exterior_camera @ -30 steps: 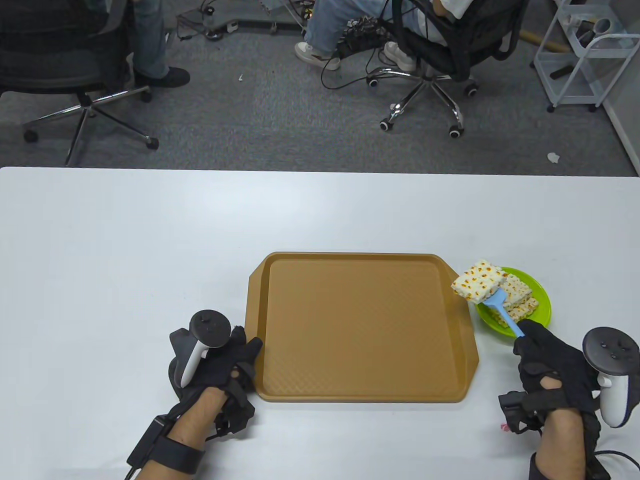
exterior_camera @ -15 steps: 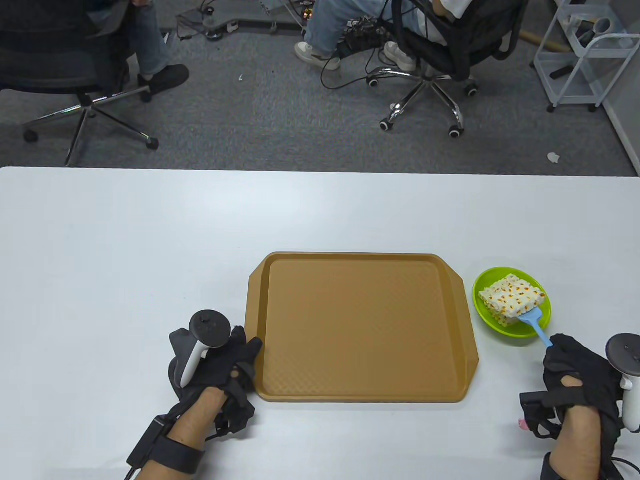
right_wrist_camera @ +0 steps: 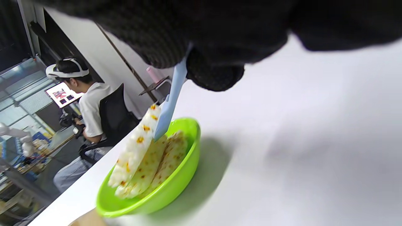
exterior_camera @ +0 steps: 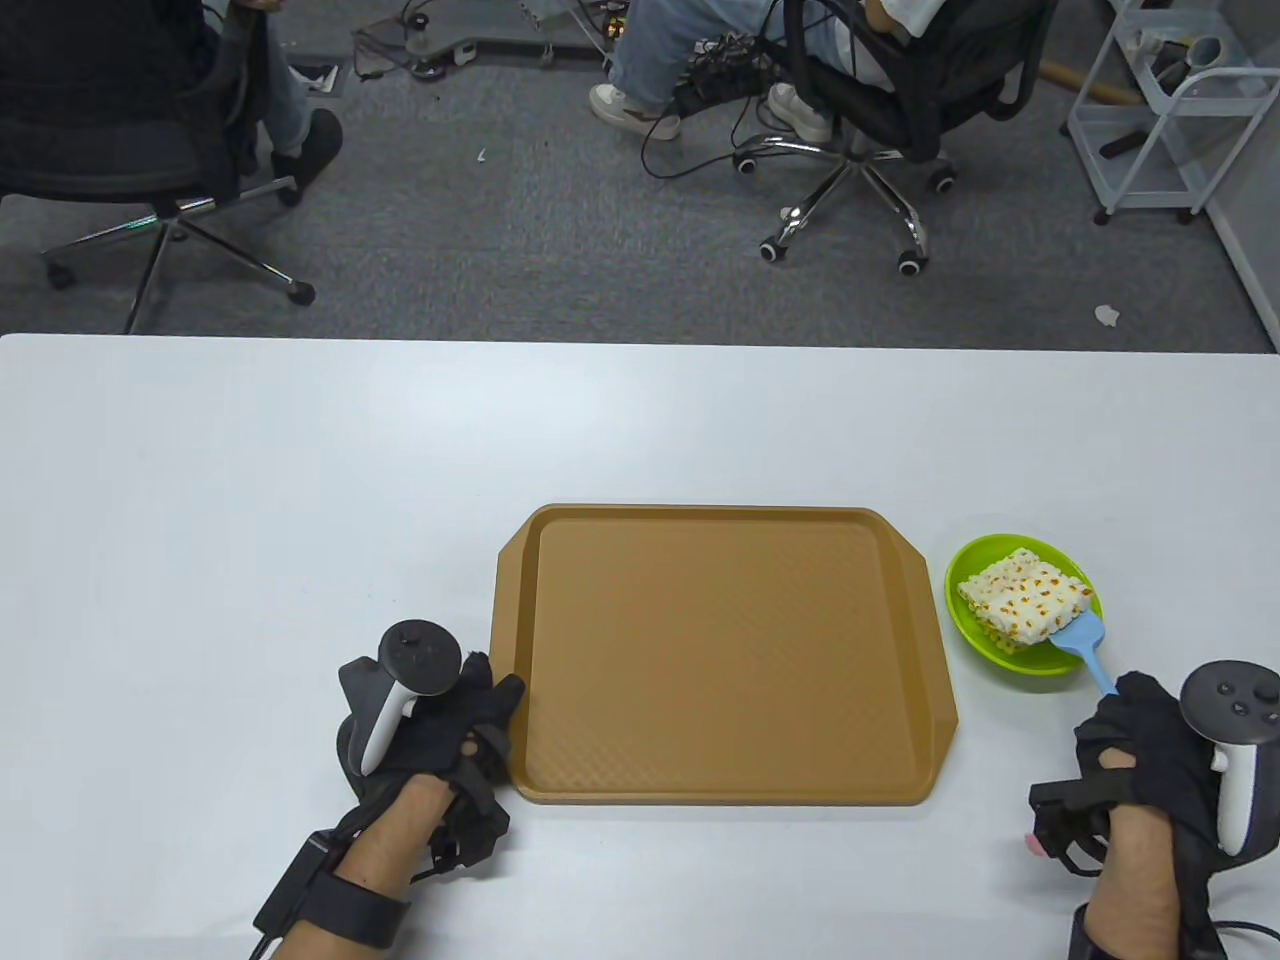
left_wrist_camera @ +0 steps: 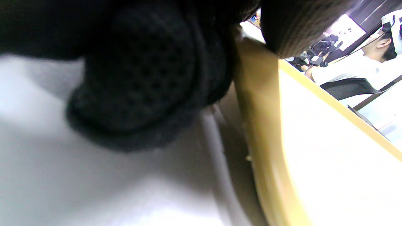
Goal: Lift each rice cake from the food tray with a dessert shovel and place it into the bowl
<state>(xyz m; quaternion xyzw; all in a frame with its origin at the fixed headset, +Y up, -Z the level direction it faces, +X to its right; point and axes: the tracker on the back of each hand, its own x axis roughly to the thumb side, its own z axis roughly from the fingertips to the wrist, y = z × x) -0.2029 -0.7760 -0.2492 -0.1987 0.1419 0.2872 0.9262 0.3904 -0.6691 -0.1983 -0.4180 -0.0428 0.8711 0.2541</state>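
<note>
The brown food tray (exterior_camera: 720, 780) lies in the middle of the white table with nothing on it. To its right stands a green bowl (exterior_camera: 965, 625) holding a stack of rice cakes (exterior_camera: 1020, 595). My right hand (exterior_camera: 1150, 745) grips the handle of the light blue dessert shovel (exterior_camera: 1085, 645), whose blade sits at the near right edge of the stack over the bowl. In the right wrist view the shovel (right_wrist_camera: 169, 106) touches the top rice cake (right_wrist_camera: 135, 147) in the bowl (right_wrist_camera: 176, 185). My left hand (exterior_camera: 450, 730) rests on the table at the tray's near left corner, fingers touching its rim (left_wrist_camera: 260, 125).
Beyond the table's far edge stand office chairs (exterior_camera: 860, 110) with seated people and a white cart (exterior_camera: 1160, 120). Bare table top stretches to the left and behind the tray.
The shovel carried a rice cake from above the tray's right edge into the bowl, laid it on the stack, then slid back toward me. My left hand stayed put.
</note>
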